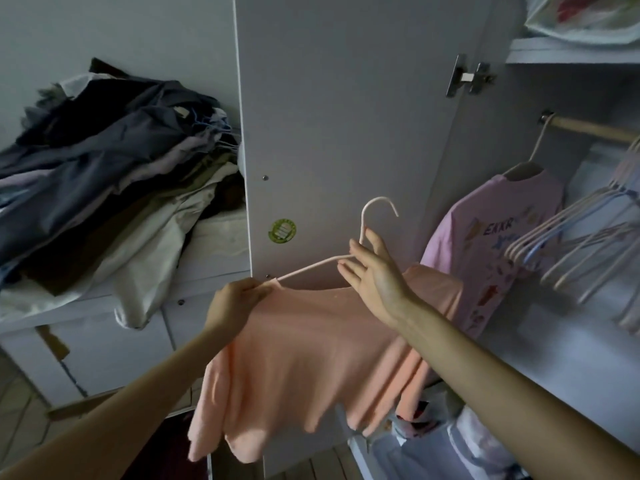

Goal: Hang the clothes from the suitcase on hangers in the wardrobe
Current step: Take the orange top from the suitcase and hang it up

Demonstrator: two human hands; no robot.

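Far to the left of the open wardrobe door [339, 133], a pile of dark and pale clothes [104, 161] lies on a white surface [86, 306], and some pieces hang over its edge. In front of the lower part of the door, the left hand [235, 299] pinches the left shoulder of a peach shirt [301, 358] together with the left end of a pale pink hanger [360, 237]. The shirt hangs down from there, in front of the door and below both hands. The hook of the hanger points up against the door, near a round green sticker [283, 230]. The right hand [374, 271] is at the neck of the hanger, just under the hook; its fingers are stretched and spread, and they touch the wire without closing around it. To the right of the door, inside the wardrobe, a pink printed shirt [491, 244] hangs on a hanger from the wooden rail [588, 128]. Further right on the same rail hangs a group of bare hangers [581, 251]. Above the rail there is a shelf [571, 50] with a bag on it.
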